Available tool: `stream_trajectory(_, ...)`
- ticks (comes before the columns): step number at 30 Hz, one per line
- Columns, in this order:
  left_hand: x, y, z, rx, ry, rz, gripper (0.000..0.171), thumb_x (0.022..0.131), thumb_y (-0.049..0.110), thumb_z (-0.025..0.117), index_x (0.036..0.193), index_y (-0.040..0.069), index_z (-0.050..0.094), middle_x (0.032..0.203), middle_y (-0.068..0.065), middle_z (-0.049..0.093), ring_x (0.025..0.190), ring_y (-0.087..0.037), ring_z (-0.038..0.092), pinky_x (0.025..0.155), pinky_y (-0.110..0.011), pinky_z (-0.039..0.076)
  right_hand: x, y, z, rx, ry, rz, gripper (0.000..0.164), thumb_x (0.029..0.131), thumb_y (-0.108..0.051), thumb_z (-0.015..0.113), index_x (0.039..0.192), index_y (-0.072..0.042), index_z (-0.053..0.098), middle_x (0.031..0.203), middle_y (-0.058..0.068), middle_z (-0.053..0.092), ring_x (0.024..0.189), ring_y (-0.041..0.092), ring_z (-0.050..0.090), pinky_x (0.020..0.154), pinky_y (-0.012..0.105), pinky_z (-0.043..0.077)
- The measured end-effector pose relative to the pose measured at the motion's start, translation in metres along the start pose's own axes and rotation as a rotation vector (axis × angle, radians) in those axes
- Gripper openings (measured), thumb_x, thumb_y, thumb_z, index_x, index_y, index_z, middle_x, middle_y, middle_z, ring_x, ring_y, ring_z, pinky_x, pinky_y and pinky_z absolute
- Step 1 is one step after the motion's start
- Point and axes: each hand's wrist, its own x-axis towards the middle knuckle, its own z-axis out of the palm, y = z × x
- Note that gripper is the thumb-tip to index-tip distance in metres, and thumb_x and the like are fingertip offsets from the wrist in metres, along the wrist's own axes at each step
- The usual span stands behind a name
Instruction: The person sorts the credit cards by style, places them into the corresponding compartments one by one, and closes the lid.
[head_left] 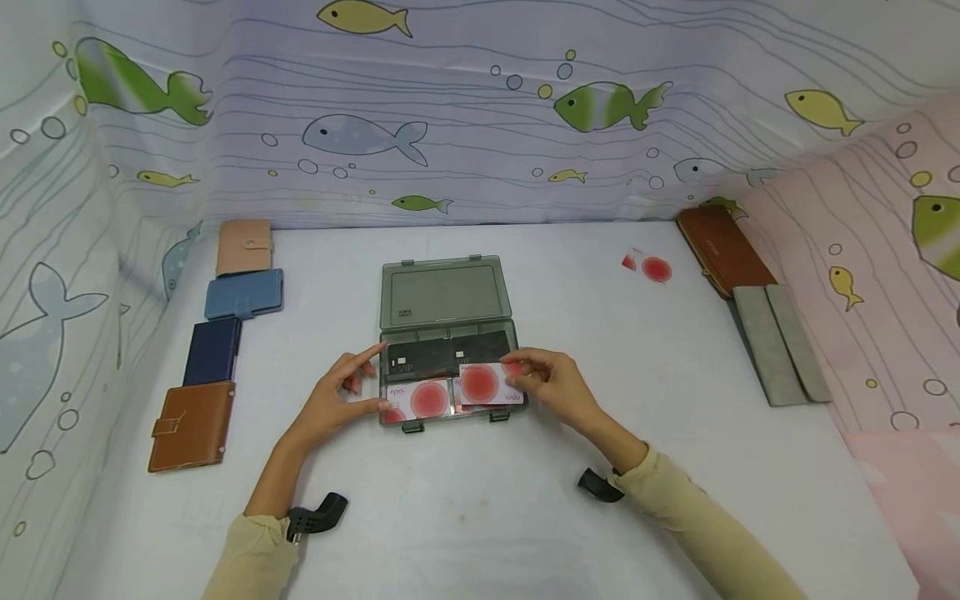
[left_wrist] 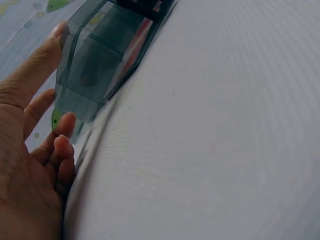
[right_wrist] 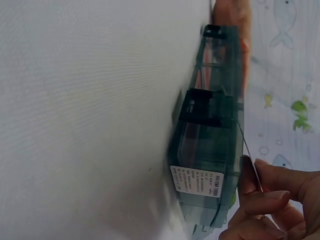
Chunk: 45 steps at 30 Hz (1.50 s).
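A grey-green translucent box lies on the table with its lid folded back. Black VIP cards fill its back row. In the front left compartment is a white card with a red circle. My right hand pinches a similar white card by its right end, above the front right compartment, where another card partly shows beneath. The right wrist view shows this card edge-on between thumb and fingers. At the box's left side, my left hand touches the wall with thumb and forefinger spread.
Along the left stand a beige wallet, a blue wallet, a navy one and a brown one. At right lie a brown purse and a grey case. Another red-and-white card lies at the back right.
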Motion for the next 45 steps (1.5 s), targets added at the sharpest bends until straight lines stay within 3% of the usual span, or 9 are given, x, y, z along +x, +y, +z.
stream_trajectory(3, 0.0, 0.0, 0.0, 0.001, -0.002, 0.002, 0.078, 0.076, -0.003, 0.082, 0.146, 0.002, 0.048, 0.103, -0.019, 0.048, 0.079, -0.03, 0.031, 0.071, -0.033, 0.03, 0.001, 0.001, 0.004, -0.066, -0.005, -0.028, 0.022, 0.086, -0.005, 0.075, 0.109, -0.007, 0.075, 0.089, 0.007, 0.069, 0.063, 0.012, 0.044, 0.054, 0.022, 0.034)
stream_trajectory(9, 0.001, 0.001, 0.0, 0.012, -0.004, 0.008, 0.079, 0.075, -0.003, 0.082, 0.146, 0.0, 0.047, 0.103, -0.019, 0.048, 0.078, -0.029, 0.032, 0.071, -0.032, 0.031, 0.0, 0.002, 0.01, -0.22, 0.015, -0.093, 0.021, 0.085, -0.004, 0.077, 0.105, -0.007, 0.076, 0.071, 0.0, 0.062, 0.058, 0.009, 0.043, 0.052, 0.021, 0.034)
stream_trajectory(16, 0.002, 0.003, 0.001, 0.033, -0.003, -0.007, 0.079, 0.076, -0.001, 0.083, 0.146, 0.001, 0.047, 0.104, -0.019, 0.048, 0.078, -0.029, 0.034, 0.071, -0.032, 0.032, 0.0, -0.003, 0.011, -0.356, 0.045, -0.17, 0.017, 0.086, -0.009, 0.076, 0.103, -0.005, 0.075, 0.064, -0.004, 0.059, 0.054, 0.006, 0.042, 0.049, 0.021, 0.032)
stream_trajectory(21, 0.002, 0.003, 0.001, 0.031, -0.003, -0.008, 0.079, 0.075, -0.001, 0.083, 0.146, 0.002, 0.047, 0.104, -0.019, 0.048, 0.078, -0.029, 0.033, 0.071, -0.032, 0.032, -0.001, -0.01, 0.006, -0.338, -0.016, -0.134, 0.017, 0.091, -0.012, 0.072, 0.107, -0.004, 0.074, 0.068, -0.001, 0.066, 0.046, 0.005, 0.048, 0.045, 0.021, 0.035)
stream_trajectory(25, 0.002, 0.003, 0.0, 0.025, 0.003, -0.008, 0.079, 0.075, -0.002, 0.083, 0.146, 0.002, 0.048, 0.103, -0.019, 0.048, 0.079, -0.027, 0.032, 0.071, -0.032, 0.031, -0.004, -0.017, -0.001, -0.294, -0.067, -0.072, 0.021, 0.093, -0.01, 0.069, 0.113, -0.004, 0.072, 0.077, 0.007, 0.073, 0.042, 0.016, 0.058, 0.044, 0.023, 0.038)
stream_trajectory(31, 0.002, 0.003, 0.0, 0.012, 0.005, 0.003, 0.078, 0.075, -0.003, 0.082, 0.146, 0.0, 0.048, 0.102, -0.02, 0.048, 0.078, -0.028, 0.032, 0.071, -0.033, 0.03, -0.008, -0.021, -0.014, -0.255, -0.075, -0.076, 0.027, 0.092, -0.01, 0.07, 0.117, -0.002, 0.07, 0.087, 0.013, 0.075, 0.045, 0.026, 0.061, 0.045, 0.025, 0.038)
stream_trajectory(35, 0.002, 0.003, 0.0, 0.01, 0.004, 0.011, 0.078, 0.075, -0.004, 0.082, 0.146, 0.0, 0.047, 0.102, -0.021, 0.048, 0.078, -0.028, 0.031, 0.071, -0.033, 0.03, -0.005, -0.01, -0.031, -0.206, -0.056, -0.098, 0.028, 0.089, -0.011, 0.074, 0.116, -0.003, 0.072, 0.086, 0.01, 0.075, 0.048, 0.032, 0.059, 0.045, 0.025, 0.038)
stream_trajectory(39, 0.002, 0.002, 0.0, 0.015, 0.005, 0.008, 0.078, 0.076, -0.003, 0.082, 0.146, 0.0, 0.047, 0.102, -0.02, 0.048, 0.079, -0.028, 0.031, 0.071, -0.033, 0.03, 0.009, 0.008, -0.063, -0.153, 0.001, -0.066, 0.032, 0.088, -0.015, 0.076, 0.117, -0.003, 0.071, 0.092, 0.012, 0.074, 0.056, 0.036, 0.061, 0.049, 0.025, 0.042)
stream_trajectory(45, 0.0, 0.001, 0.001, 0.014, 0.005, 0.0, 0.078, 0.076, -0.003, 0.081, 0.146, 0.001, 0.047, 0.102, -0.02, 0.048, 0.079, -0.028, 0.031, 0.071, -0.033, 0.03, 0.044, 0.048, -0.134, -0.237, 0.232, 0.039, 0.045, 0.089, -0.022, 0.077, 0.127, -0.002, 0.065, 0.1, 0.019, 0.069, 0.063, 0.012, 0.059, 0.055, 0.021, 0.044)
